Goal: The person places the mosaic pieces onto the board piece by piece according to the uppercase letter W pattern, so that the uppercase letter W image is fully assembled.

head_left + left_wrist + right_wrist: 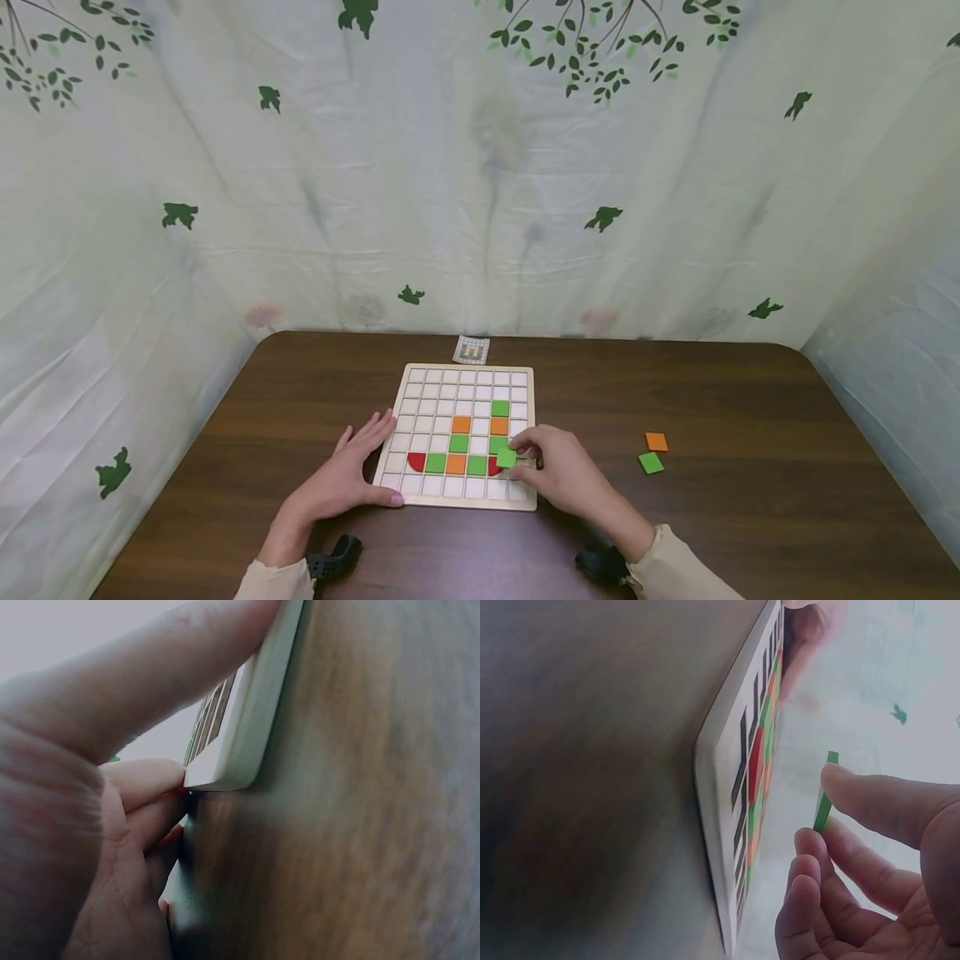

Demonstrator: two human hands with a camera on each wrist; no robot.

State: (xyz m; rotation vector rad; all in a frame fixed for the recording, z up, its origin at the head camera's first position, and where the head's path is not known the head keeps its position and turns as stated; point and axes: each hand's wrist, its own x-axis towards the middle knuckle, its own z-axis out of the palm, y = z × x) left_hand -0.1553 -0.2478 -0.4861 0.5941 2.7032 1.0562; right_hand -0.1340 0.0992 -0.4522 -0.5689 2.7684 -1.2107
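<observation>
A white gridded board [468, 503] with a pale wooden rim lies on the table, bearing green, orange and red pieces. Against its left edge rests my left hand [348, 475], fingers extended along the side and thumb at the front left corner. My right hand [566, 471] pinches a green square tile [506, 457] between thumb and fingertips over the board's right part. In the right wrist view that tile [825, 796] is edge-on and apart from the board. Below it in the head view, a red quarter-round piece [493, 467] is partly covered.
To the right on the brown table [750, 467] lie a loose orange tile [656, 442] and a loose green tile [651, 463]. A small printed card [471, 350] with a grid pattern sits behind the board. A leaf-patterned curtain [450, 167] hangs beyond the table.
</observation>
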